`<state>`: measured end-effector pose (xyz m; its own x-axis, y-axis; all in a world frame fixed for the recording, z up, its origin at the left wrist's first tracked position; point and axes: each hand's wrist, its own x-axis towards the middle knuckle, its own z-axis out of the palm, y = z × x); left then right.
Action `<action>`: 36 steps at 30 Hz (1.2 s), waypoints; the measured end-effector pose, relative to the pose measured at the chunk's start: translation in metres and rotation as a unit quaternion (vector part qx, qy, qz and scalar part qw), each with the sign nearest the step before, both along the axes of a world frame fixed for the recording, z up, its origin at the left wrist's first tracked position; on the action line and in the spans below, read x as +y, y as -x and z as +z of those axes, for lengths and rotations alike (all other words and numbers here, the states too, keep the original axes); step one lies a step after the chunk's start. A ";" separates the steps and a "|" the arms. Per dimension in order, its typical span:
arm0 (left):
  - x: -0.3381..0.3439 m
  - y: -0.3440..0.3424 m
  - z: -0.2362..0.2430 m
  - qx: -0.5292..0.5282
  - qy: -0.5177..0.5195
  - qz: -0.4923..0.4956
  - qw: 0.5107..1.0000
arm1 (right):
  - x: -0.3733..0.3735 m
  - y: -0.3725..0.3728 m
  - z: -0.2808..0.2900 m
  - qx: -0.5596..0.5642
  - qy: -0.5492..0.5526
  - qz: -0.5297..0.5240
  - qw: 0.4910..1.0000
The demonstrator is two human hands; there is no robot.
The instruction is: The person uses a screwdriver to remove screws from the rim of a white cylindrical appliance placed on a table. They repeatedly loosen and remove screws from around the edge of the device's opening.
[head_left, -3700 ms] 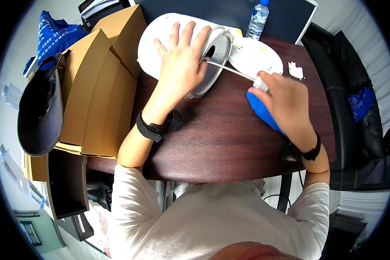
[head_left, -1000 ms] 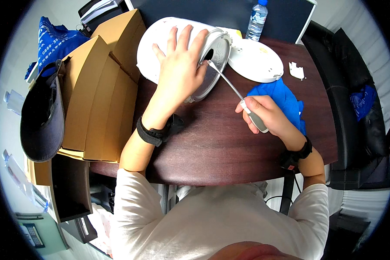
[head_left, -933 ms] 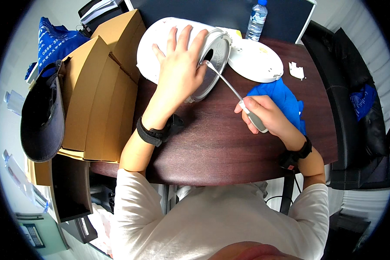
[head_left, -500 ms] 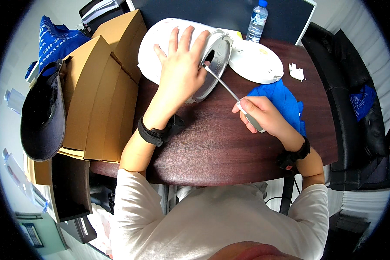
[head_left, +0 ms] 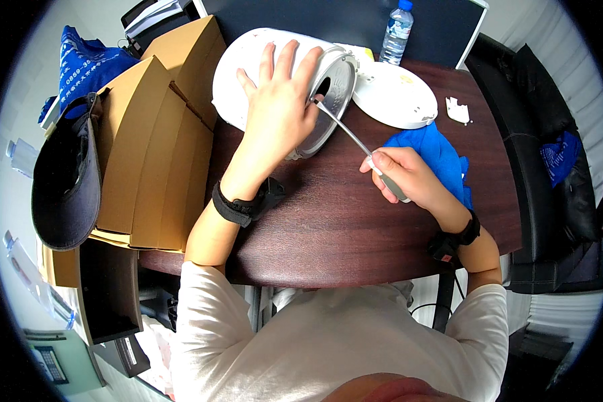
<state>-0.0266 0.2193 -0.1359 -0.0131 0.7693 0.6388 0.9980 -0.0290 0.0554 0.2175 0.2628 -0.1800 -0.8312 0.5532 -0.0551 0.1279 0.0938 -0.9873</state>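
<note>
A white rounded appliance body [head_left: 231, 74] lies on its side on the table, its silver metal end [head_left: 338, 94] with a dark hole facing right. My left hand [head_left: 275, 104] is spread over its white shell, fingers apart, thumb by the near side of the metal end. My right hand [head_left: 405, 173] grips the grey-and-white handle of a screwdriver [head_left: 347, 132]. The slim shaft slants up and left, and its tip is beside my left thumb at the metal end; exact contact cannot be made out. A white round cover [head_left: 396, 95] lies just right of the body.
A blue cloth [head_left: 432, 157] lies beyond my right hand. A small white plastic piece [head_left: 457, 110] and a water bottle [head_left: 396, 33] are farther back. Cardboard boxes [head_left: 157, 154] with a dark cap [head_left: 67, 174] stand at left. A dark divider [head_left: 301, 27] bounds the dark wooden table [head_left: 328, 228].
Almost nothing differs. Both hands, the screwdriver and the appliance body stay in place, apart from a very slight shift.
</note>
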 end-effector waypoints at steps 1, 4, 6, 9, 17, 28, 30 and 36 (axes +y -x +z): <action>0.000 0.000 -0.001 0.003 -0.001 0.002 1.000 | -0.001 0.000 0.001 -0.002 0.003 -0.001 1.000; 0.001 0.001 -0.002 0.008 -0.002 0.004 1.000 | -0.001 0.000 0.002 -0.005 0.007 0.001 1.000; 0.001 0.001 -0.001 0.007 -0.004 0.002 1.000 | 0.000 -0.001 0.001 -0.004 0.003 0.009 1.000; 0.001 0.001 -0.001 0.002 -0.005 0.000 1.000 | -0.002 0.000 0.001 0.005 0.015 0.008 1.000; 0.001 0.001 -0.001 0.000 -0.003 -0.002 1.000 | -0.004 0.001 0.005 -0.005 0.034 -0.001 0.999; 0.001 0.002 -0.003 0.020 -0.015 -0.011 1.000 | -0.006 -0.001 0.031 -0.141 -0.623 -0.171 0.750; 0.000 0.002 -0.002 0.019 -0.003 -0.001 1.000 | 0.011 0.000 0.031 -0.125 -0.673 -0.206 0.699; -0.001 0.004 -0.003 0.020 0.001 0.003 1.000 | 0.047 0.008 0.049 0.014 -0.754 -0.225 0.617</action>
<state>-0.0302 0.2185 -0.1388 0.0068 0.7704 0.6375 0.9996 -0.0224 0.0163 0.2100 0.3099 -0.1310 -0.5631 0.1332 0.8156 0.4611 0.8697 0.1763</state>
